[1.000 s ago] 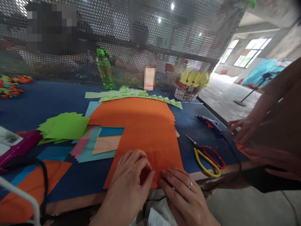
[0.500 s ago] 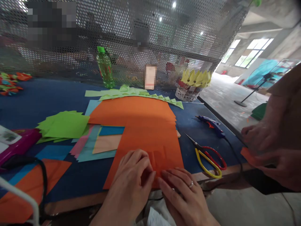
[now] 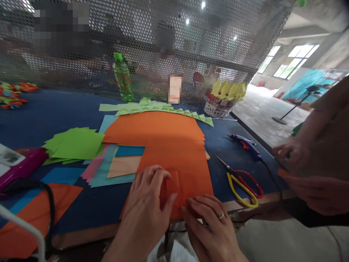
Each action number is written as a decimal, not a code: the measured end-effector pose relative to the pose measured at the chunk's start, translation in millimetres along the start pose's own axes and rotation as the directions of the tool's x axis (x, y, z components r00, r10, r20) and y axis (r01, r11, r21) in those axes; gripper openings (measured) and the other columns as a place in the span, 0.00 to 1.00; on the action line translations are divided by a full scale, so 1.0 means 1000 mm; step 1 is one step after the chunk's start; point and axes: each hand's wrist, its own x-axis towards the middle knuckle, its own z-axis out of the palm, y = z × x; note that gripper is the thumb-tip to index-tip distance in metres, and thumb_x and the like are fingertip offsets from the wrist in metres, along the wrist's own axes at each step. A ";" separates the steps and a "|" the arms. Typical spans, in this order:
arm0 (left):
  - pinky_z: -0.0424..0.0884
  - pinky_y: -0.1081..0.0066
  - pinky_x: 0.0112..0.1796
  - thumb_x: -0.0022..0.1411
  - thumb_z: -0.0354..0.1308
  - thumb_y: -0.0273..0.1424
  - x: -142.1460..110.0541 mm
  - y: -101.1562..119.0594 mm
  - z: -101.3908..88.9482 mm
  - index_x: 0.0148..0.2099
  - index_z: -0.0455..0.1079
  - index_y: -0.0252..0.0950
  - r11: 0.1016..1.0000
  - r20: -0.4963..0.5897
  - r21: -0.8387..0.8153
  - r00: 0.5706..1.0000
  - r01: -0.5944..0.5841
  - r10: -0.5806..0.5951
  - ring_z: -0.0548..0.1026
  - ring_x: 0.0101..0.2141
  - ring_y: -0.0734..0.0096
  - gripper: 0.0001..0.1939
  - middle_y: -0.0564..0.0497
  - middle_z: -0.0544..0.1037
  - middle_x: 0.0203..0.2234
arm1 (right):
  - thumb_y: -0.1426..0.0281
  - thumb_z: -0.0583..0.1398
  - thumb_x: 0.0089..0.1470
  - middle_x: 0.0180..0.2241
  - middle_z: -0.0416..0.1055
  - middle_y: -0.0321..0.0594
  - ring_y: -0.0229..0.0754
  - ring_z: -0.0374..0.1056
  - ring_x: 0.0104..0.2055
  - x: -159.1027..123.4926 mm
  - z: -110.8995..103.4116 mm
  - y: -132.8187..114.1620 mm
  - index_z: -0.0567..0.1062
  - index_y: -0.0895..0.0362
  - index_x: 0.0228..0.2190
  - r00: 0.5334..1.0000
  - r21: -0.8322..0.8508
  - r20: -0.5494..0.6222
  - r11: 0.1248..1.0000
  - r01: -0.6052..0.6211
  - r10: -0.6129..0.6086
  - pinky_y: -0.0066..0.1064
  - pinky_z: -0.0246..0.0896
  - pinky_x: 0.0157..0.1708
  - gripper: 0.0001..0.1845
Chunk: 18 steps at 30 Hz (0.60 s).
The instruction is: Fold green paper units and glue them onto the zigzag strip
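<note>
A large orange paper sheet (image 3: 191,163) lies in front of me, its near part at the table edge. On it is a smaller orange paper piece (image 3: 173,182) with crease lines, hard to tell apart from the sheet. My left hand (image 3: 149,196) rests over the left side of the small piece, fingers bent and thumb apart from them. My right hand (image 3: 211,222), with a ring on one finger, has its fingertips together at the near right edge of the small piece. Scissors (image 3: 238,182) with red and yellow handles lie right of the sheet.
A glue gun (image 3: 245,143) lies beyond the scissors. Green paper squares (image 3: 77,143) and coloured sheets are on the left, near a magenta device (image 3: 27,167). Behind stand a green bottle (image 3: 122,78) and a yellow-topped basket (image 3: 220,105). Another person's hands (image 3: 313,189) hold orange paper at right.
My left hand has shifted slightly left and its thumb has moved away from the fingers, showing more of the small orange piece. My right hand stays nearly in place. The other person's hands have moved.
</note>
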 end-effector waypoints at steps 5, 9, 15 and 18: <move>0.67 0.47 0.48 0.65 0.51 0.27 -0.003 0.002 0.002 0.49 0.60 0.40 0.999 -0.007 0.030 1.000 -0.019 0.019 0.67 0.49 0.52 0.11 0.44 0.67 0.48 | 0.79 0.61 0.55 0.40 0.81 0.43 0.45 0.74 0.44 -0.001 0.002 -0.001 0.81 0.56 0.45 1.000 0.017 -0.001 1.000 -0.010 0.010 0.40 0.71 0.48 0.16; 0.67 0.47 0.48 0.66 0.49 0.26 -0.001 0.000 0.004 0.51 0.60 0.39 0.997 -0.038 0.077 0.999 -0.030 0.033 0.67 0.50 0.51 0.11 0.42 0.68 0.49 | 0.79 0.60 0.56 0.40 0.80 0.43 0.45 0.73 0.45 -0.001 -0.001 -0.002 0.81 0.56 0.46 1.000 0.016 0.014 1.000 -0.011 0.010 0.40 0.70 0.49 0.17; 0.67 0.47 0.48 0.68 0.48 0.28 0.001 -0.009 0.001 0.53 0.63 0.36 0.972 -0.205 0.235 0.978 0.026 0.023 0.68 0.51 0.46 0.12 0.39 0.70 0.49 | 0.79 0.58 0.57 0.47 0.75 0.46 0.48 0.68 0.51 -0.008 -0.001 -0.002 0.77 0.57 0.51 0.997 0.049 0.078 0.998 -0.027 0.024 0.45 0.63 0.54 0.22; 0.67 0.54 0.51 0.68 0.51 0.23 -0.018 0.000 0.003 0.51 0.68 0.35 0.981 -0.322 0.164 0.935 -0.100 0.149 0.71 0.49 0.55 0.11 0.42 0.73 0.48 | 0.79 0.58 0.56 0.49 0.73 0.47 0.50 0.65 0.53 -0.011 0.000 -0.001 0.76 0.58 0.52 0.994 0.075 0.102 0.997 -0.035 0.027 0.46 0.61 0.55 0.23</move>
